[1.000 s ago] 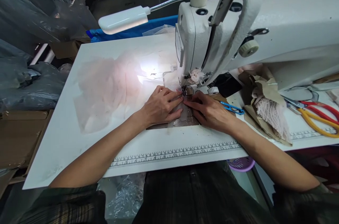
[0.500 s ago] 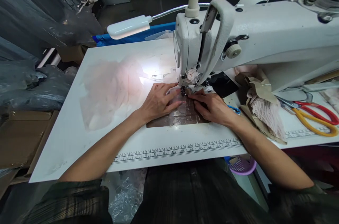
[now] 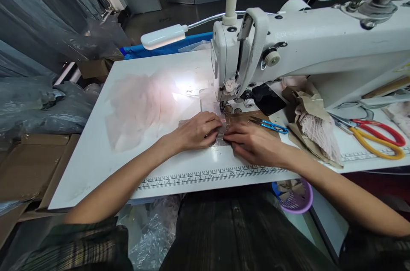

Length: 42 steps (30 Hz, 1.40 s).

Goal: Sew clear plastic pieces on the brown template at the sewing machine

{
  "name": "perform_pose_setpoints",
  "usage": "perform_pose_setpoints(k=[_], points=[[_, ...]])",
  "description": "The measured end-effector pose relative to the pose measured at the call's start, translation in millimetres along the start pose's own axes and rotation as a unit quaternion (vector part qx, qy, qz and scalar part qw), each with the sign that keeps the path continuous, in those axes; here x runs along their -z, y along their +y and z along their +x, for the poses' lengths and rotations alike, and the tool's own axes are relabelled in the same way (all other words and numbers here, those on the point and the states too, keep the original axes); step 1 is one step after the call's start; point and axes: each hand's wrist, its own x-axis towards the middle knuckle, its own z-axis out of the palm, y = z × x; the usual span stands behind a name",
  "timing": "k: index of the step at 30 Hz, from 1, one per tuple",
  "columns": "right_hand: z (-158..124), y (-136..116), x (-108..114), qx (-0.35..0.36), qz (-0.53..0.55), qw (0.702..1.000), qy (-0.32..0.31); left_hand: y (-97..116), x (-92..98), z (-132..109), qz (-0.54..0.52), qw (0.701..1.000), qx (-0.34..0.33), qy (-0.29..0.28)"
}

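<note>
My left hand (image 3: 196, 132) and my right hand (image 3: 253, 142) meet fingertip to fingertip over a small sheer fabric piece (image 3: 221, 136) that carries a tiny red label (image 3: 223, 121). Both hands have their fingers drawn together, pinching and pressing the piece flat on the white table (image 3: 96, 164). The piece lies a short way in front of the presser foot (image 3: 226, 107) of the white sewing machine (image 3: 304, 49). A brown plate (image 3: 243, 116) shows beneath it. Blue thread snips (image 3: 270, 125) lie just right of my right hand's fingertips.
A lit gooseneck lamp (image 3: 163, 36) shines on a heap of pale pink sheer fabric (image 3: 141, 104) at the left. Brown paper with pink material (image 3: 317, 130) and red and yellow scissors (image 3: 374, 136) lie at the right. A purple basket (image 3: 296, 196) hangs below the table's ruler edge (image 3: 208, 175).
Both hands have drawn the sheer piece back from under the presser foot toward me. The blue snips, earlier partly hidden by my right hand, now show.
</note>
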Motion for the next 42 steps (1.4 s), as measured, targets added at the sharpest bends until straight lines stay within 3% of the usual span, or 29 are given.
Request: perform_pose_setpoints(k=[3, 6, 9, 10, 13, 15, 17, 24, 36, 42], points=[[-19, -23, 0, -0.017, 0.001, 0.999, -0.034, 0, -5.5, -2, 0.0, 1.0, 0.017, 0.011], [-37, -40, 15, -0.011, 0.131, 0.983, -0.128, -1, -10.9, -2, 0.017, 0.999, 0.035, 0.036], [-37, -34, 36, -0.036, 0.254, 0.946, -0.198, 0, -16.2, -1, 0.034, 0.995, 0.043, 0.079], [-32, -27, 40, -0.048, 0.252, 0.949, -0.185, 0, -17.7, 0, 0.041, 0.994, 0.042, 0.09], [-6, 5, 39, -0.097, 0.134, 0.984, -0.065, 2, -21.3, -1, 0.073, 0.992, 0.028, 0.102], [11, 24, 28, -0.105, 0.069, 0.992, 0.026, 3, -22.7, -2, 0.103, 0.989, 0.014, 0.105], [22, 38, 13, -0.094, 0.049, 0.993, 0.058, 5, -23.3, -4, 0.131, 0.985, -0.002, 0.115], [16, 55, -18, -0.056, 0.029, 0.993, 0.095, 6, -23.3, -2, 0.149, 0.983, -0.024, 0.108], [12, 56, -16, -0.037, 0.04, 0.993, 0.103, 9, -8.0, -8, 0.106, 0.993, -0.049, 0.01], [12, 53, -11, -0.057, 0.015, 0.993, 0.106, 4, -13.7, -8, 0.091, 0.995, -0.035, 0.032]])
